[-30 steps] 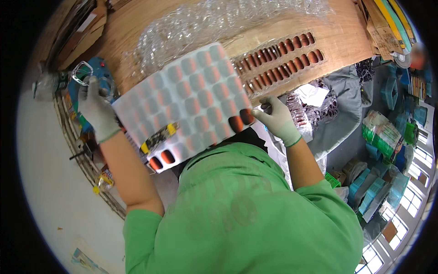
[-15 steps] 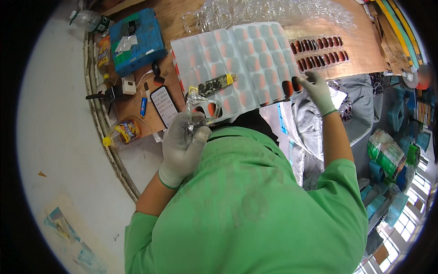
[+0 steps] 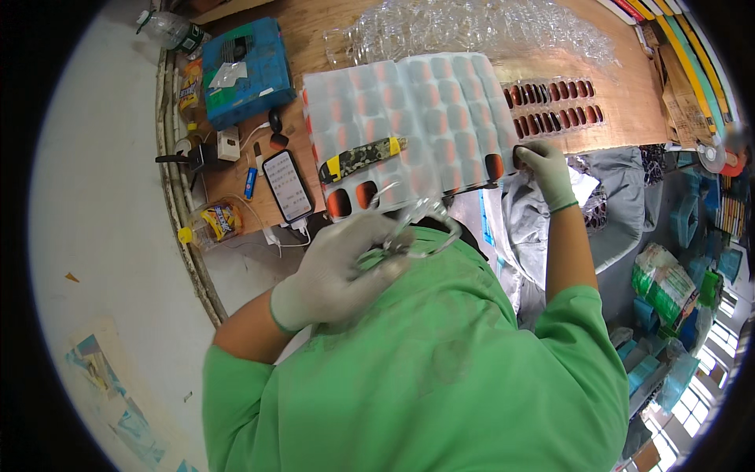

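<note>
My left hand [image 3: 338, 267], in a pale glove, is closed around a clear plastic eyeglass frame [image 3: 450, 228] held just in front of my chest. My right hand [image 3: 548, 169], also gloved, pinches a dark tinted lens [image 3: 517, 159] beside the right corner of a lens sheet. Rows of red-to-dark lenses show through the translucent cover of this sheet [image 3: 409, 118]. Along its near edge lie uncovered lenses [image 3: 338, 203], with another single lens [image 3: 494, 166] at the right corner. A camouflage-patterned cutter [image 3: 366, 159] with yellow ends rests on top.
Many clear frames [image 3: 472, 31] are heaped at the table's back. Lined-up frames with dark lenses [image 3: 558, 118] sit to the right. At left are a phone [image 3: 287, 185], a blue box [image 3: 250, 71] and a drink bottle [image 3: 216, 223]. Grey cloth [image 3: 617, 189] hangs beyond the table's right edge.
My left hand has moved right and toward my chest with the clear frame, uncovering the near-left lenses. My right hand has shifted slightly downward, carrying the dark lens off the sheet's corner.
</note>
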Tool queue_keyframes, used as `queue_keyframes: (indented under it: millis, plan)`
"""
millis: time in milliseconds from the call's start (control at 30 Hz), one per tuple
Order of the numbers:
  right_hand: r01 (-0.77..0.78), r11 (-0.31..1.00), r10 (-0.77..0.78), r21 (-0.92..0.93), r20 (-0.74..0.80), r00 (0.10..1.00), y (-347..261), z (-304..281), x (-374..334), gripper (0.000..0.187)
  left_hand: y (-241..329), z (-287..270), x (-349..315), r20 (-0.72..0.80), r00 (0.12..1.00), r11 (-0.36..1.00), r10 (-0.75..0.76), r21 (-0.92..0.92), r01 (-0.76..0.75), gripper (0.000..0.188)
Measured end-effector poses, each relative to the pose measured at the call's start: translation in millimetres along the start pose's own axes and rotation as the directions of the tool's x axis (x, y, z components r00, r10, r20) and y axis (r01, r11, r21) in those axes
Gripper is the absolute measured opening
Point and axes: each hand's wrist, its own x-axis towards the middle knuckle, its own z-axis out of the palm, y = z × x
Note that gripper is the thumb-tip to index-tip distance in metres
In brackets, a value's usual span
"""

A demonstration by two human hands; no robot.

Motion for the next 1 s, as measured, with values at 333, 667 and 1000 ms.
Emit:
queue_keyframes:
  millis: [333, 667, 1000]
  plan:
    - [0.594, 0.472, -0.681, -0.651, 0.158, 0.715, -6.1, -47.6, 23.6, 0.017, -2.9, 74.0, 72.9, -0.199, 0.965, 0.896, -0.173, -0.438, 0.070, 0.026]
    - [0.283, 0.654, -0.380, 0.702, -0.019, 0.925, -88.3, 48.1, -66.7, 0.023, -25.1, 77.2, 82.6, -0.385, 0.909, 0.966, -0.161, 0.126, 0.225, 0.033]
    - [0.422, 0.744, -0.495, 0.517, 0.003, 0.869, -126.8, 95.3, -89.7, 0.018, -14.0, 73.2, 50.4, -0.426, 0.898, 0.987, -0.107, 0.063, 0.148, 0.028]
